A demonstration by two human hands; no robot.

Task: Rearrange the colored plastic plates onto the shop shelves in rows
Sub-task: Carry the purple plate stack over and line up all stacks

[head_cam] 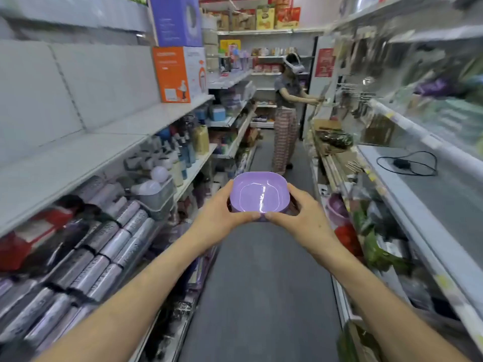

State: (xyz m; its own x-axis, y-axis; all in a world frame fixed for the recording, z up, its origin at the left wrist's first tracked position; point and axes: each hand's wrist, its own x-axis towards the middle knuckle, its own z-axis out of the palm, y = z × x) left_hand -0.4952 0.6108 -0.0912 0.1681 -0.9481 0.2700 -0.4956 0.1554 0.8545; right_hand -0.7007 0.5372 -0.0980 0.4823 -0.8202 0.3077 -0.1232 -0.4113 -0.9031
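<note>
Over aisle (261, 283), left hand (219, 212), right hand (300, 214) (plate (260, 195) edges)

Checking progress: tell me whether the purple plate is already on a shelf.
No, the purple plate is held between the left hand and the right hand above the aisle floor.

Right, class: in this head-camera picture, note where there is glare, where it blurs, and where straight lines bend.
All in the head view: a white streak of glare runs down the purple plate, which sits sharp between the left hand and right hand; goods on the right shelves smear into blur; the left shelf edge bows, as a wide lens makes it.
</note>
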